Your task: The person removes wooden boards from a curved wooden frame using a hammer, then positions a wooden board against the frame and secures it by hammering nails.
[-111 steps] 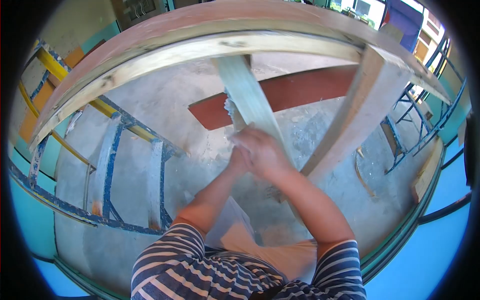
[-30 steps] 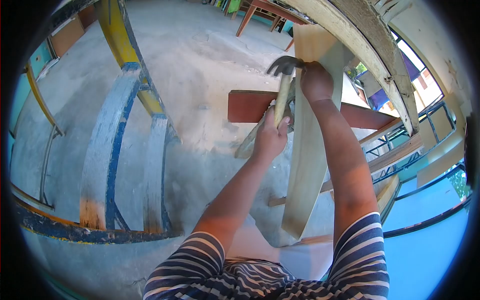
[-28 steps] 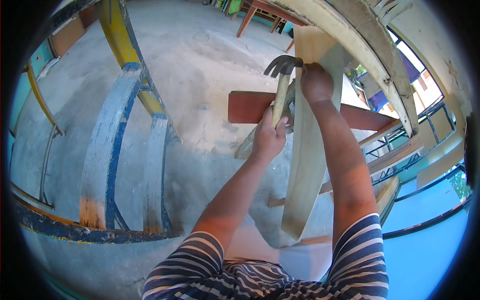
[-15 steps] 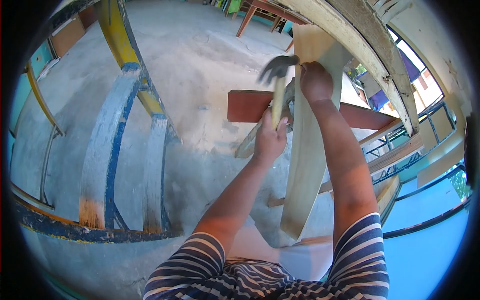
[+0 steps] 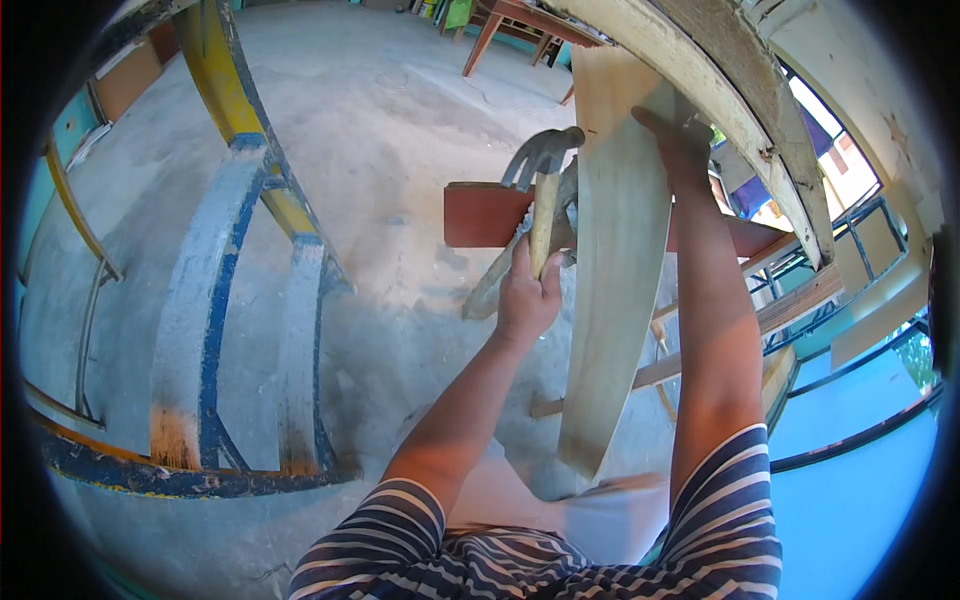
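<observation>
My left hand point(image 5: 527, 300) is wrapped around the pale wooden handle of a claw hammer point(image 5: 541, 205), whose dark head points up. The hammer's striking face is close to the left edge of a long plywood board point(image 5: 620, 250), near its upper end. A small, thin nail point(image 5: 593, 131) seems to stick out of the board by the hammer head. At the board's upper right edge is my right hand point(image 5: 685, 145), its thumb lying on the face of the board. Its other fingers are partly hidden in shadow at the edge.
A reddish-brown board point(image 5: 487, 216) lies crosswise behind the plywood. To the left stands a worn blue and yellow frame point(image 5: 205, 310) on the concrete floor point(image 5: 390, 300). A pale curved beam point(image 5: 700, 80) arches over the upper right. A table point(image 5: 520, 15) is at the back.
My right hand has left the nail and shifted right to the board's edge. The hammer has dropped slightly, and the view has shifted a little.
</observation>
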Demonstrator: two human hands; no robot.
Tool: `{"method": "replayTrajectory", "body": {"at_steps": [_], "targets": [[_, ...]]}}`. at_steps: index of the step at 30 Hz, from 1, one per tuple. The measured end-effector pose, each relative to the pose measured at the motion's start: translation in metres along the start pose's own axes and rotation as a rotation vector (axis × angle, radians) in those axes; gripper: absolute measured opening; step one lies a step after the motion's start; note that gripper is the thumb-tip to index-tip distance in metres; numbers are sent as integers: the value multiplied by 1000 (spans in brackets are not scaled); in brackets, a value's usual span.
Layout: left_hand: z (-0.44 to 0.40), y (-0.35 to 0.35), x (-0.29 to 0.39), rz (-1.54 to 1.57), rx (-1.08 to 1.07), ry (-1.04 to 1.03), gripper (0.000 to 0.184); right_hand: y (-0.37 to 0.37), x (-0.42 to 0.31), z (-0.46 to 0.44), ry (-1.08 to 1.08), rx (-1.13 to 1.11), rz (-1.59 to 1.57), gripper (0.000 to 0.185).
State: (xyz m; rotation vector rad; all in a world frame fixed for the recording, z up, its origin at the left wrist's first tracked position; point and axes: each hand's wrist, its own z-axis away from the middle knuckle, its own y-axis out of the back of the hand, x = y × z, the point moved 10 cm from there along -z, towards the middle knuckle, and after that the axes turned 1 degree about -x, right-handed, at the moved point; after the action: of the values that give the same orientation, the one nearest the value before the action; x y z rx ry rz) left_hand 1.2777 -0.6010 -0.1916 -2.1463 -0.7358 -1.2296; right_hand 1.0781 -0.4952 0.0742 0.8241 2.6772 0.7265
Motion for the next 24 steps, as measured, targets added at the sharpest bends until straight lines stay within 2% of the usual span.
{"method": "replayTrajectory", "body": {"at_steps": [1,3,6,8,11,13,15,18,20,21,22,24], "targets": [[1,3,3,-6,25,-36,54,-17,32,-5,-192,-103,-181,67],[-4,13,13,-23,81,-115,54,-43,67,-10,-348,-226,-393,67],[-12,17,19,15,77,-90,55,-48,76,-17,-320,-267,-481,65],[-18,6,11,-79,39,-62,54,-54,82,-16,-397,-274,-567,63],[-27,-3,2,-147,-23,-36,52,-54,70,-28,-363,-251,-867,59],[-29,1,6,-115,7,-68,51,-49,59,-30,-325,-248,-670,57],[-27,13,14,-29,105,-143,49,-20,1,-19,-286,-266,-277,56],[-20,15,20,33,129,-180,47,-1,-46,-20,-290,-255,-183,55],[-24,3,14,-21,28,-124,46,-8,-37,-21,-271,-218,-360,57],[-26,-3,10,-48,-24,-95,46,-21,-4,-25,-264,-165,-543,58],[-28,-4,7,-61,-28,-101,46,-34,30,-28,-256,-109,-727,59],[-32,-5,4,-90,-34,-118,46,-37,42,-27,-266,-49,-899,60]]}}
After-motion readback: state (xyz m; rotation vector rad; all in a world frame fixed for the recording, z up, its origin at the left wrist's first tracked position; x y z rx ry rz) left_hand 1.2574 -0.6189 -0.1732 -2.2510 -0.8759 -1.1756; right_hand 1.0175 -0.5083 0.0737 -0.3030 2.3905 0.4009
